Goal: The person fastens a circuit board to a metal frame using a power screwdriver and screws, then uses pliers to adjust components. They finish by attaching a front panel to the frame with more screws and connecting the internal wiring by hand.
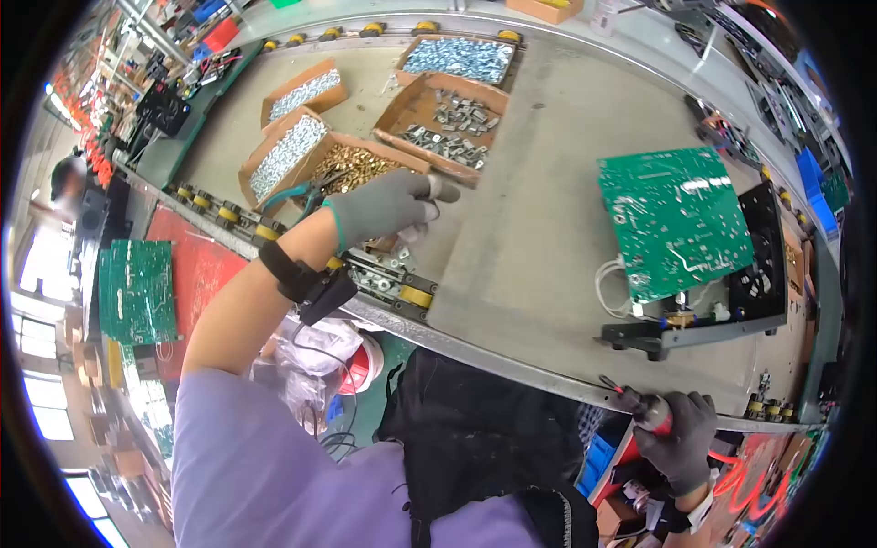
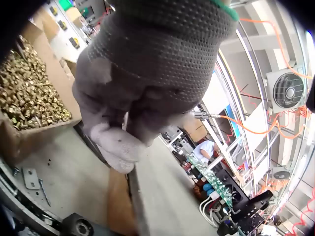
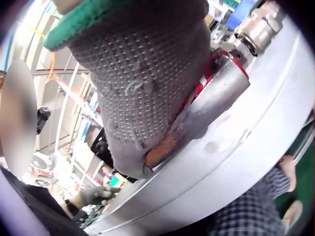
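My left hand (image 1: pixel 388 210), in a grey knit glove, hovers beside the cardboard box of brass-coloured fasteners (image 1: pixel 352 169) and just below the box of metal brackets (image 1: pixel 457 123). Its fingers are loosely bent, with a gap between them in the head view and nothing visible held. My gloved right hand (image 1: pixel 681 443) grips a red and silver air screwdriver (image 3: pixel 216 93) at the table's front edge. A metal hose coupling (image 3: pixel 258 32) sits on its end. Beyond that hand, a green circuit board (image 1: pixel 676 224) stands tilted on a black metal chassis (image 1: pixel 694 338) with a fan.
More boxes hold silver screws (image 1: pixel 288 155) and bluish fasteners (image 1: pixel 457 59). Blue-handled pliers (image 1: pixel 294 192) lie across the boxes' near side. Yellow rollers (image 1: pixel 416 297) line the metal table edge. A coiled red air hose (image 1: pixel 744 489) hangs at right. Other boards (image 1: pixel 137 292) stand at left.
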A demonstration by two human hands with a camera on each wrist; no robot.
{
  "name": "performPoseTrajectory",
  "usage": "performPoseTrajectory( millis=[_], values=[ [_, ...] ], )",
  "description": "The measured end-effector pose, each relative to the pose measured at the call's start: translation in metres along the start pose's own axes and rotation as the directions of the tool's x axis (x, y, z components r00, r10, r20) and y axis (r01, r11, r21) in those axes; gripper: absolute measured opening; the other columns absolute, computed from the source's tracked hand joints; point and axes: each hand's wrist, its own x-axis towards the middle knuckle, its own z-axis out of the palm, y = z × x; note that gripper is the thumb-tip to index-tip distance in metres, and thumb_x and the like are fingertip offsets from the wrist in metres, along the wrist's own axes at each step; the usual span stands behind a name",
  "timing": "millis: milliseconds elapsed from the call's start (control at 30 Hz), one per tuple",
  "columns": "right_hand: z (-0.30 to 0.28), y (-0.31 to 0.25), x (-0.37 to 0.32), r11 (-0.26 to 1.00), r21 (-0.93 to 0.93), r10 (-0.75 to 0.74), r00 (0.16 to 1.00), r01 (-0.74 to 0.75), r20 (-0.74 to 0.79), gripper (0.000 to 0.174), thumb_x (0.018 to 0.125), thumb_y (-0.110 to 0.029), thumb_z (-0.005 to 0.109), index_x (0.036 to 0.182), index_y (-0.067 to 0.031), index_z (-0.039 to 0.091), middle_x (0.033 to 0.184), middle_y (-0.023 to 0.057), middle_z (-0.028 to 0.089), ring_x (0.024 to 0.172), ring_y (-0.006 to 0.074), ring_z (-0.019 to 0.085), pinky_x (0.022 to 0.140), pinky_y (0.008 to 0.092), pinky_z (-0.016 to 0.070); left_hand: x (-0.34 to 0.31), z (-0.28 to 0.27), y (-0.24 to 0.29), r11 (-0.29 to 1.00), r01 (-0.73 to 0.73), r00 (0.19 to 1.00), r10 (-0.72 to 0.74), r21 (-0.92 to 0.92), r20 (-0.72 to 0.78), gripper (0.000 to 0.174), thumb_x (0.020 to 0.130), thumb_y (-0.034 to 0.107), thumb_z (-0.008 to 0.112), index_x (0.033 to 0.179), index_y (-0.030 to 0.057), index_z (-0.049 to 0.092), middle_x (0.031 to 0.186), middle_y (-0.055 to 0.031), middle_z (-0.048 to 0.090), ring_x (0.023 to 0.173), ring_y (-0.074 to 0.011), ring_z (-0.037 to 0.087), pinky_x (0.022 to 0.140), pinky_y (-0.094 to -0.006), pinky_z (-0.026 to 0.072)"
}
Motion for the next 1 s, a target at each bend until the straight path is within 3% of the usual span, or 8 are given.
performPoseTrajectory(
  millis=[300, 433, 500, 633, 700, 833, 900, 1000],
  values=[
    [0.012, -0.009, 0.046, 0.997, 0.001, -0.074, 0.985, 0.075, 0.154, 0.056, 0.058, -0.045, 0.085, 0.093, -0.008, 0.062, 0.074, 0.0113, 0.062, 0.068, 0.0338, 0.059, 0.065, 0.0444, 0.0448, -0.002, 0.017, 0.01, 0.961, 0.059, 0.997, -0.046, 0.271, -0.055, 0.026, 0.089, 0.014, 0.059, 0.112, 0.0043, 0.066, 0.081, -0.0061, 0.065, 0.065, -0.0107, 0.06, 0.062, -0.0264, 0.0513],
    [0.016, -0.003, 0.051, 0.996, 0.015, -0.091, 0.991, 0.09, 0.101, 0.062, 0.06, -0.047, 0.082, 0.104, -0.0078, 0.064, 0.092, 0.0124, 0.064, 0.082, 0.0335, 0.062, 0.073, 0.0448, 0.0489, 0.024, 0.037, -0.001, 0.88, -0.233, 0.966, 0.259, 0.415, -0.007, 0.026, 0.084, 0.017, 0.065, 0.108, 0.008, 0.068, 0.088, -0.0105, 0.065, 0.074, -0.0205, 0.065, 0.066, -0.0349, 0.0531],
    [0.015, 0.003, 0.051, 1.0, 0.017, -0.023, 0.985, 0.021, 0.17, 0.063, 0.059, -0.044, 0.083, 0.108, -0.0075, 0.065, 0.104, 0.0127, 0.064, 0.096, 0.0334, 0.062, 0.08, 0.0447, 0.0505, 0.046, 0.056, -0.009, 0.553, -0.379, 0.885, 0.45, 0.742, 0.117, 0.037, 0.081, 0.025, 0.07, 0.115, 0.0099, 0.065, 0.106, -0.0123, 0.062, 0.092, -0.0264, 0.063, 0.078, -0.04, 0.0514],
    [0.022, 0.017, 0.05, 0.995, 0.077, -0.065, 0.994, 0.059, 0.084, 0.068, 0.064, -0.055, 0.078, 0.113, -0.0096, 0.064, 0.09, 0.0138, 0.067, 0.082, 0.0351, 0.066, 0.07, 0.0452, 0.0511, 0.061, 0.078, 0.03, 0.43, -0.183, 0.983, 0.1, 0.884, 0.155, 0.056, 0.072, 0.031, 0.078, 0.12, 0.0099, 0.059, 0.115, -0.0122, 0.056, 0.101, -0.0336, 0.06, 0.081, -0.0433, 0.0489],
    [0.016, 0.01, 0.052, 0.978, 0.166, 0.085, 0.97, -0.125, 0.228, 0.066, 0.064, -0.053, 0.08, 0.11, -0.0084, 0.066, 0.095, 0.015, 0.067, 0.086, 0.0355, 0.066, 0.075, 0.0447, 0.052, 0.068, 0.077, 0.023, 0.44, -0.18, 0.983, 0.114, 0.88, 0.144, 0.047, 0.073, 0.029, 0.077, 0.113, 0.0112, 0.062, 0.106, -0.0118, 0.059, 0.098, -0.0317, 0.061, 0.081, -0.0424, 0.0491],
    [0.019, 0.017, 0.053, 0.984, 0.168, 0.023, 0.971, -0.064, 0.237, 0.066, 0.062, -0.046, 0.083, 0.111, -0.0058, 0.066, 0.097, 0.0158, 0.067, 0.087, 0.035, 0.066, 0.076, 0.0431, 0.0524, 0.071, 0.061, 0.016, 0.574, -0.187, 0.975, 0.009, 0.797, 0.222, 0.023, 0.082, 0.019, 0.07, 0.103, 0.0118, 0.065, 0.081, -0.0104, 0.064, 0.084, -0.0272, 0.065, 0.075, -0.0402, 0.0505],
    [0.016, 0.018, 0.053, 0.977, 0.183, 0.057, 0.96, -0.11, 0.275, 0.067, 0.061, -0.046, 0.083, 0.113, -0.0057, 0.066, 0.099, 0.0152, 0.067, 0.088, 0.0345, 0.066, 0.077, 0.0427, 0.0524, 0.063, 0.055, 0.022, 0.849, 0.028, 0.995, -0.072, 0.528, 0.064, 0.021, 0.082, 0.014, 0.069, 0.102, 0.01, 0.066, 0.078, -0.0121, 0.065, 0.072, -0.029, 0.066, 0.067, -0.0389, 0.0515],
    [0.018, 0.014, 0.058, 0.959, 0.252, 0.063, 0.964, -0.13, 0.259, 0.069, 0.061, -0.046, 0.083, 0.115, -0.006, 0.066, 0.102, 0.014, 0.068, 0.092, 0.0333, 0.066, 0.079, 0.0424, 0.0518, 0.057, 0.054, 0.02, 0.914, 0.005, 0.994, 0.041, 0.406, -0.103, 0.028, 0.083, 0.011, 0.068, 0.11, 0.0116, 0.063, 0.076, -0.0129, 0.066, 0.064, -0.0298, 0.065, 0.061, -0.0372, 0.0519]
  ],
)
